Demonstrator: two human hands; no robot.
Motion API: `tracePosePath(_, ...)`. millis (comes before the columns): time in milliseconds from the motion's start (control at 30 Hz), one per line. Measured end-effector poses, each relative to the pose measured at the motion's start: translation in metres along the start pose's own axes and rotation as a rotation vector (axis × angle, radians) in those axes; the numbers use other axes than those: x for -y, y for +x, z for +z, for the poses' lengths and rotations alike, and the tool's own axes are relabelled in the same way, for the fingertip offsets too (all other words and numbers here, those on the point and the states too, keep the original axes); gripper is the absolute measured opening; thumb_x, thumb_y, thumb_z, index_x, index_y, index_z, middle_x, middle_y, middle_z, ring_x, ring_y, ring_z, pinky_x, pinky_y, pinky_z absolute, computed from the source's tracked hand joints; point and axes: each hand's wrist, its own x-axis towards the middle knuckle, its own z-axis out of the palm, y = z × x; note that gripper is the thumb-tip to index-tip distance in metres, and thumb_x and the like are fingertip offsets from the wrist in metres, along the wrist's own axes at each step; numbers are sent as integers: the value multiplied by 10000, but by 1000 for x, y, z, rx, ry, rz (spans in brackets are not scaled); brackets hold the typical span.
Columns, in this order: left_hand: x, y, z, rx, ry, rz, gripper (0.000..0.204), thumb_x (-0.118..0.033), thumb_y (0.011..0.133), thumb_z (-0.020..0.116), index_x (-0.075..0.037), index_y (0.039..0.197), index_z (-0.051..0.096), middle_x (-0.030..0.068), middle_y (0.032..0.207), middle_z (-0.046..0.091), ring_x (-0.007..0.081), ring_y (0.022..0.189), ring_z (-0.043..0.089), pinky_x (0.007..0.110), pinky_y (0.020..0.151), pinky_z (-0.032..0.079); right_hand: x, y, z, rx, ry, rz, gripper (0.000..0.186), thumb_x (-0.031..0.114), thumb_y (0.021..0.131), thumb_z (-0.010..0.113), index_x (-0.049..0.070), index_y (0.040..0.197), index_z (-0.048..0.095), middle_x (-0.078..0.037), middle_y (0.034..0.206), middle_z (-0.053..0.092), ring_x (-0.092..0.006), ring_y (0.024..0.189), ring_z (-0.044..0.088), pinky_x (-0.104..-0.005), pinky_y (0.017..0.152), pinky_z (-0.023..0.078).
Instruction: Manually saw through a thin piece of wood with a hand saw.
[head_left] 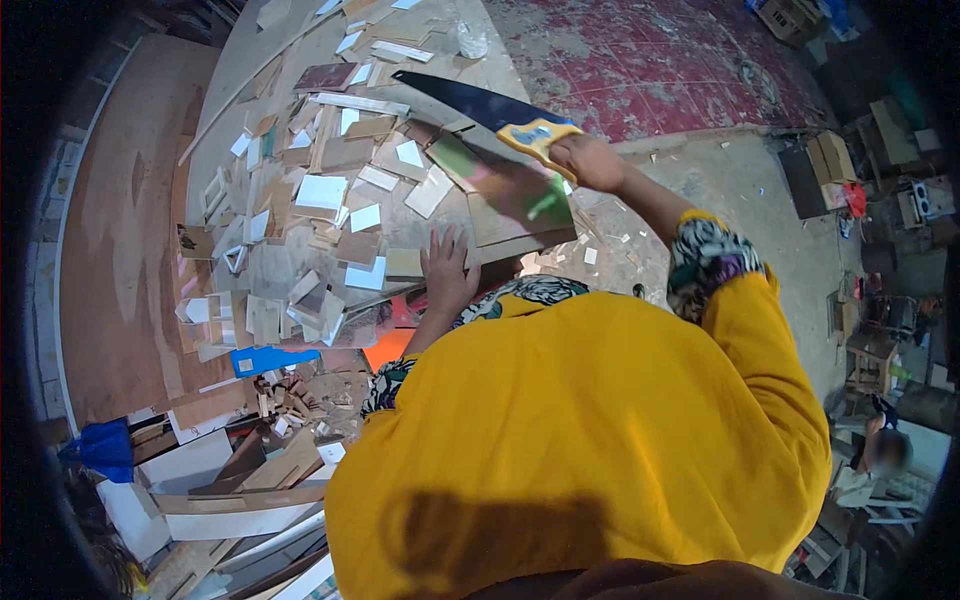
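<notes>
My right hand [592, 162] is closed round the yellow handle of a handsaw [455, 103], raised over the right side of the worktable [395, 215]. Its dark blade points up and to the left. Fingers spread, my left hand [447, 265] lies at the table's near edge, beside a small tan wood piece [404, 263]. Right of that hand, a flat wooden board [520, 212] with green and pinkish patches lies at the table's corner, partly in shadow. A pale wood offcut [430, 192] rests between the board and the other scraps.
Many wood and white offcuts [321, 192] cover the table's left and middle. A large brown panel [125, 230] stands at the far left. Scrap boards [240, 500] are piled at lower left. Cardboard boxes [832, 160] lie at right; another person [880, 450] is at lower right.
</notes>
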Motion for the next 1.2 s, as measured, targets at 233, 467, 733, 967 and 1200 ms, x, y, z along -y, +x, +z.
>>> tracePosePath(233, 31, 8, -1, 40, -39, 92, 515, -235, 733, 666, -67, 1202, 538, 126, 1306, 474, 349, 1264, 364, 529, 1010, 291, -27, 106, 53, 84, -78, -232, 148, 186, 826, 490, 91, 932, 529, -113, 962, 606, -283, 956, 591, -385, 864, 445)
tracePosePath(467, 37, 5, 15, -17, -54, 73, 520, -247, 695, 698, -56, 1160, 565, 118, 1212, 528, 318, 1140, 463, 447, 957, 364, -27, 157, 90, 257, -197, -338, 201, 201, 772, 579, 110, 950, 560, -85, 984, 601, -256, 975, 571, -376, 859, 445)
tracePosePath(733, 6, 10, 30, -112, 27, -81, 526, -288, 693, 688, -57, 1152, 576, 147, 1243, 501, 329, 1161, 444, 443, 955, 335, -32, 80, 66, 71, 17, 402, 407, 343, 730, 660, 36, 994, 618, -129, 977, 605, -305, 942, 580, -399, 770, 493)
tracePosePath(967, -28, 30, 44, -98, 55, -188, 551, -276, 716, 683, -63, 1205, 546, 196, 1270, 471, 370, 1172, 427, 464, 955, 346, -30, -34, 105, 288, 739, 908, 483, 342, 653, 797, -8, 891, 565, -93, 704, 596, -198, 617, 616, -310, 563, 507)
tracePosePath(1200, -28, 41, 46, -265, -304, -614, 521, -189, 750, 631, 11, 1220, 528, 207, 1243, 515, 338, 1147, 481, 387, 991, 366, -31, -36, 61, 400, 1398, 1040, 244, 147, 804, 671, 45, 994, 556, -26, 775, 565, -115, 581, 551, -263, 571, 482)
